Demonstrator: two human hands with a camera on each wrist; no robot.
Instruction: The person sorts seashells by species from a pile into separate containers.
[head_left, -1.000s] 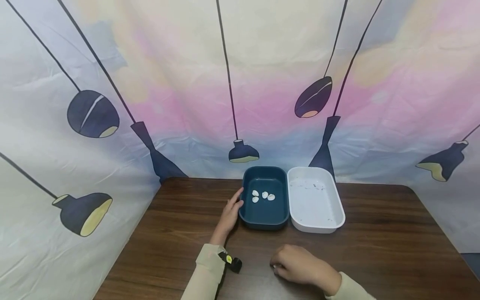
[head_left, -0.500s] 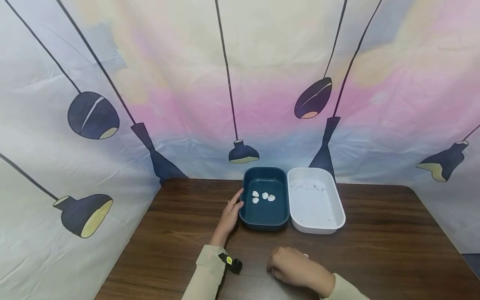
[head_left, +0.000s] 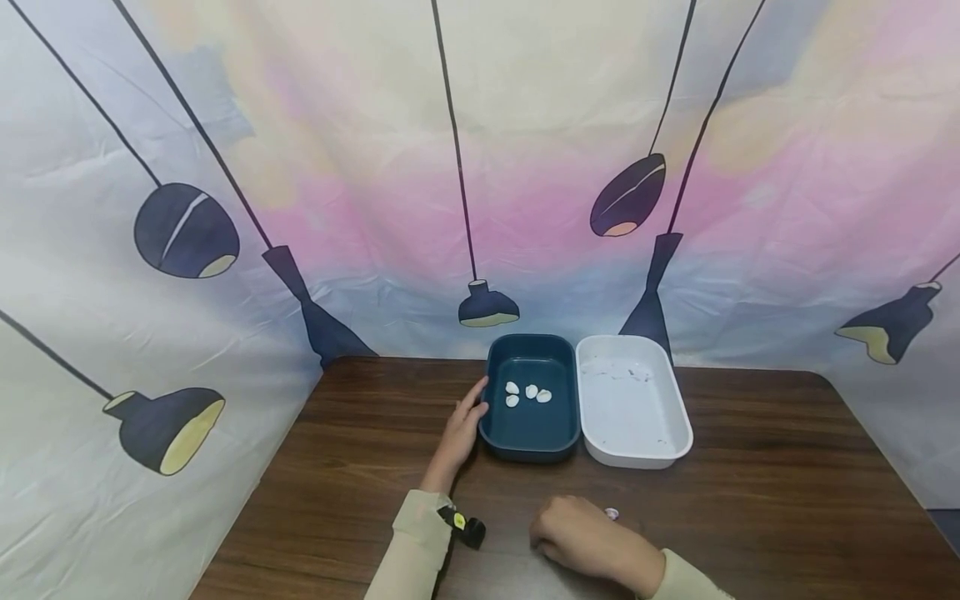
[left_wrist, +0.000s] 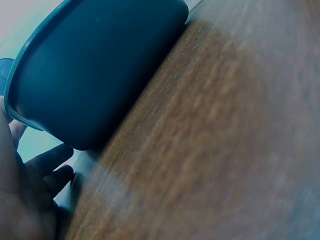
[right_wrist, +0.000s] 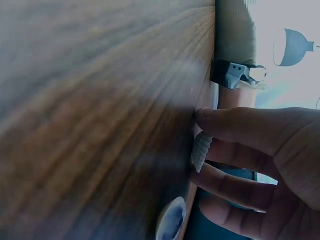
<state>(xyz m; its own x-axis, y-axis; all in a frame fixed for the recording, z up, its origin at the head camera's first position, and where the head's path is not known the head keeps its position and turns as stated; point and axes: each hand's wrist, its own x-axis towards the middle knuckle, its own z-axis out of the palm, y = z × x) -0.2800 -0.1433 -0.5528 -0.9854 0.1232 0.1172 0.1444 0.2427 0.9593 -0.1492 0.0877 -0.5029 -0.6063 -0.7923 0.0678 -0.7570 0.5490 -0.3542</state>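
White tray (head_left: 633,412) adjoins teal tray (head_left: 531,432); loose shell (head_left: 612,514) beside right grip (head_left: 576,534).

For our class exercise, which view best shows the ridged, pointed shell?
The right wrist view: the pointed shell shows its ridges. In the head view, the right hand hides it; the left wrist view lacks it.

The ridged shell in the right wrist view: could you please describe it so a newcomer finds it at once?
On the brown table, look at the right hand. Between its thumb and fingers is the small pale shell. Its long, ridged, tapering shape sets it apart from the hollow shell nearby.
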